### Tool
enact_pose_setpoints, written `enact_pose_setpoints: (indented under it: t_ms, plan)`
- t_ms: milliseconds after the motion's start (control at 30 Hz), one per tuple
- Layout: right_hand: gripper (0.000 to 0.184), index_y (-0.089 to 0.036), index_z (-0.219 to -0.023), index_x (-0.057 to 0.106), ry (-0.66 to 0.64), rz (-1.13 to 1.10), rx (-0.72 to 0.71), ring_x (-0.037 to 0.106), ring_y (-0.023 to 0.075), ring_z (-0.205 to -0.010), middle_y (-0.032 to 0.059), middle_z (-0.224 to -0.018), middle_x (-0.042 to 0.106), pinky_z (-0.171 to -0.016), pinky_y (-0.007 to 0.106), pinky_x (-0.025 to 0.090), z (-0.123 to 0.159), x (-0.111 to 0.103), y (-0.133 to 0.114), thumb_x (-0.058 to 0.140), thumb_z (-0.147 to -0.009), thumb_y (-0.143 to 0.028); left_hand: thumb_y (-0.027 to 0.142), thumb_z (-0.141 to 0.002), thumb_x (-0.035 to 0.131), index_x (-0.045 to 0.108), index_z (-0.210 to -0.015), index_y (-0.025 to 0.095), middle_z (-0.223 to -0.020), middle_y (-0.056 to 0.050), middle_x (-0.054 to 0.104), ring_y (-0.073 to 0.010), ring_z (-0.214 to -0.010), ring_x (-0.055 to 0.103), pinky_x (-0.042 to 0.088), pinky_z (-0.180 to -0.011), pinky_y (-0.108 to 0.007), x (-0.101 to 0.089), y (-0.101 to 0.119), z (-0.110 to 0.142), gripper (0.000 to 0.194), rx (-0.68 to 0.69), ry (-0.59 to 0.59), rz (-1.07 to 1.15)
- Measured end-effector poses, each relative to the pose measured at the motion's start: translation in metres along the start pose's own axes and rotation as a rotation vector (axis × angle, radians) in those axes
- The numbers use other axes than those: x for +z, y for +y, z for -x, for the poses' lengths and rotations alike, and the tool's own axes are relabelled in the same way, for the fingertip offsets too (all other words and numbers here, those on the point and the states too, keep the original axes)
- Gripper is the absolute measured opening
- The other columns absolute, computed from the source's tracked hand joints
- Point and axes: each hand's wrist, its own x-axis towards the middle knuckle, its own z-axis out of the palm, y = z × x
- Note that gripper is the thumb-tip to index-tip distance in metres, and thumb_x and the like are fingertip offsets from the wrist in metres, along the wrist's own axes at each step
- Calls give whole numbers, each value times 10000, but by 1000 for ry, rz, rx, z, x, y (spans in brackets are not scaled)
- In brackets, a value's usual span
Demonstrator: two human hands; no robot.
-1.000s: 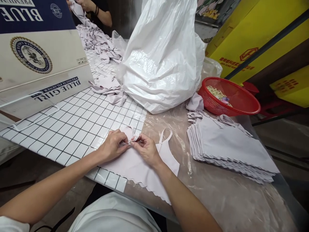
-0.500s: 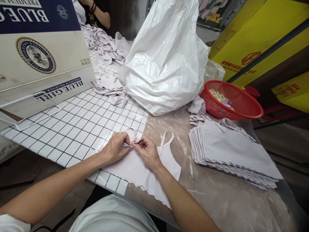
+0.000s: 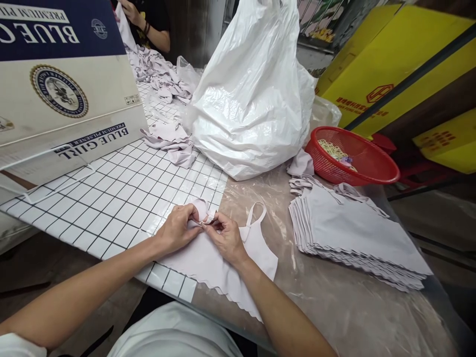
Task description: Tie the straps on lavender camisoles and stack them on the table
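A pale lilac camisole (image 3: 208,263) with a scalloped hem lies on the table in front of me. My left hand (image 3: 179,227) pinches its strap near the top edge. Close beside it, my right hand (image 3: 227,239) also grips the strap (image 3: 210,217), with thumb and fingertips pressed together. The fingertips of both hands almost meet, and a small fitting there is too small to make out. The other shoulder strap (image 3: 257,212) stands up in a loop to the right of my right hand.
At right lies a stack of folded camisoles (image 3: 357,233), with a red basket (image 3: 372,163) behind it. A big white plastic bag (image 3: 249,104) stands at centre back. A carton (image 3: 70,94) is at left. Loose garments (image 3: 159,74) lie near another person's arm (image 3: 158,37).
Both hands stay at the strap, with only slight finger movement. The view has shifted a little. The other person's hand at the back now shows holding up some lilac fabric.
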Motion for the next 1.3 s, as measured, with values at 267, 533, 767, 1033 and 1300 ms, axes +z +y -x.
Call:
enact_pose_setpoints:
  t_ms: [267, 533, 767, 1033, 1300]
  plan:
    - [104, -195, -813, 625, -44, 73, -51, 550, 138, -656, 9, -761, 615, -617, 262, 460, 0, -4, 2, 613, -813, -299, 179, -783, 720, 690, -952, 201, -765, -2, 700, -183, -762, 652, 470, -849, -372, 1, -4, 1, 173, 46, -14, 56]
    - [71, -205, -800, 620, -161, 190, -201, 524, 146, -676, 9, -746, 555, -599, 263, 429, -1, -15, -3, 612, -854, -252, 130, -805, 678, 734, -797, 199, -667, 1, 646, -163, -693, 591, 438, -779, -346, 2, -8, 1, 90, 127, -11, 51]
    - [167, -212, -710, 506, -141, 310, -252, 475, 148, -658, -6, -700, 496, -619, 278, 391, -2, -18, -6, 559, -868, -205, 154, -787, 683, 721, -785, 201, -673, 2, 623, -170, -712, 589, 436, -817, -361, 3, -6, 1, 61, 71, -30, 5]
    - [138, -211, -779, 551, -95, 197, -145, 525, 171, -737, 1, -740, 550, -683, 295, 414, 2, -8, -8, 541, -900, -276, 172, -750, 702, 606, -671, 185, -657, 17, 599, -151, -662, 574, 468, -816, -340, 3, -1, 0, 125, 16, 3, 8]
    - [113, -222, -786, 565, -74, 301, -218, 483, 208, -839, 23, -782, 536, -763, 341, 418, 0, -7, -7, 567, -897, -240, 175, -729, 708, 592, -653, 190, -648, 21, 605, -148, -650, 573, 482, -801, -339, 4, -2, 0, 140, -1, 26, 17]
